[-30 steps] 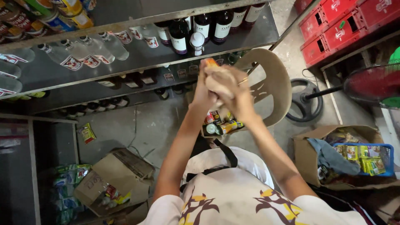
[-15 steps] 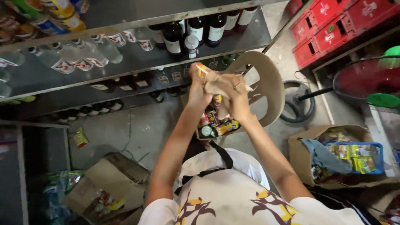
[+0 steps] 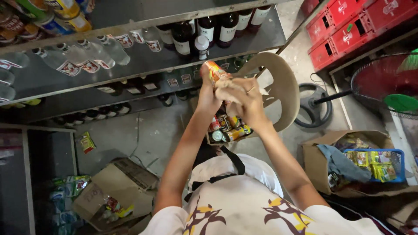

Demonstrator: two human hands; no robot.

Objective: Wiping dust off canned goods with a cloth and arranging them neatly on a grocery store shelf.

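Note:
My left hand (image 3: pixel 208 93) grips an orange can (image 3: pixel 215 71) raised in front of the shelves. My right hand (image 3: pixel 244 101) presses a pale cloth (image 3: pixel 227 88) against the can's side. Directly below my hands sits a cardboard box (image 3: pixel 228 129) packed with several more cans, resting on the seat of a beige plastic chair (image 3: pixel 278 82).
Metal shelves (image 3: pixel 143 65) carry dark and clear bottles (image 3: pixel 183 37). Red crates (image 3: pixel 348 30) stand at the top right beside a red fan (image 3: pixel 383 82). Open cartons (image 3: pixel 117 191) lie on the floor at left, and a box with a blue basket (image 3: pixel 374 163) at right.
My hands with the can have dropped a little and shifted; the cloth has moved along the can's side. The view has swung slightly.

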